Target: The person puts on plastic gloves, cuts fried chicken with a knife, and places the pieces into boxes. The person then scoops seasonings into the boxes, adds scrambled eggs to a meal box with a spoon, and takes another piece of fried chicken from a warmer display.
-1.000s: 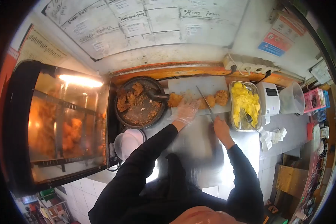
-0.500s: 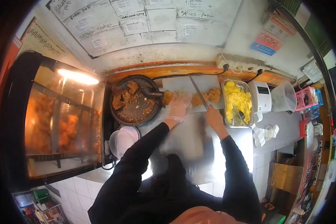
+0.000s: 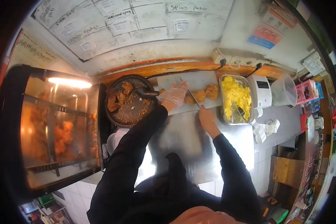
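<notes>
Dark bowl (image 3: 115, 120) crowded board's (image 3: 188, 107) L end. Gloved L hand (image 3: 174, 94) lay over board's L part; grip hidden, can't tell. Knife (image 3: 193, 97) in R hand (image 3: 208, 120), hands apart. Fried pcs (image 3: 212, 91) on board R: prob. light, crumbly; best held by sides. Surface (image 3: 183, 130) ran nearside; tub (image 3: 227, 120) hemmed R edge.

left hand (image 3: 175, 93) gloved in clear plastic, palm down, knuckles up — fingers pointing away from the body. right hand (image 3: 207, 116) bare, closed in a grip, wrist angled inward. both arms reach forward, black sleeves down to the wrists — left elbow bent outward.
</notes>
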The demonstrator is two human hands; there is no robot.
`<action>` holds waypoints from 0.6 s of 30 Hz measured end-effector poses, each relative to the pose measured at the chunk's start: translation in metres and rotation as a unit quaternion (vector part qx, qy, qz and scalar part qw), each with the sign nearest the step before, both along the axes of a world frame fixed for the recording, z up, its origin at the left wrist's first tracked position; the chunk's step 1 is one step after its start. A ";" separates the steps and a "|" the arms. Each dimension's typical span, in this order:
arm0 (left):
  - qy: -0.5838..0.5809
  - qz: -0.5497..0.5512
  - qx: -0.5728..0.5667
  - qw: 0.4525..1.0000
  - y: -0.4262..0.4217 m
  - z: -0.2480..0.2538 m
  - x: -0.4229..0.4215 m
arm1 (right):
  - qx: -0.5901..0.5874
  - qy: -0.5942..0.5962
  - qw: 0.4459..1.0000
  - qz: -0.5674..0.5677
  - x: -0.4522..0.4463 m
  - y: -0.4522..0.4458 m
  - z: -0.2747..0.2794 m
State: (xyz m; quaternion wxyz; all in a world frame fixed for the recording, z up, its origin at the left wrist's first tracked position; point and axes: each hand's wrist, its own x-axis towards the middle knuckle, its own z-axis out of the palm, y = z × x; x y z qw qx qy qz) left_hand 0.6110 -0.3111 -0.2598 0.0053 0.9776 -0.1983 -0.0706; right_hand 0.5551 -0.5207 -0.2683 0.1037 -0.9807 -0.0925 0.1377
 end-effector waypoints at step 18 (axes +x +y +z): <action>-0.011 0.049 0.050 0.997 0.002 0.012 -0.029 | 0.017 -0.018 0.999 0.030 -0.024 0.007 0.008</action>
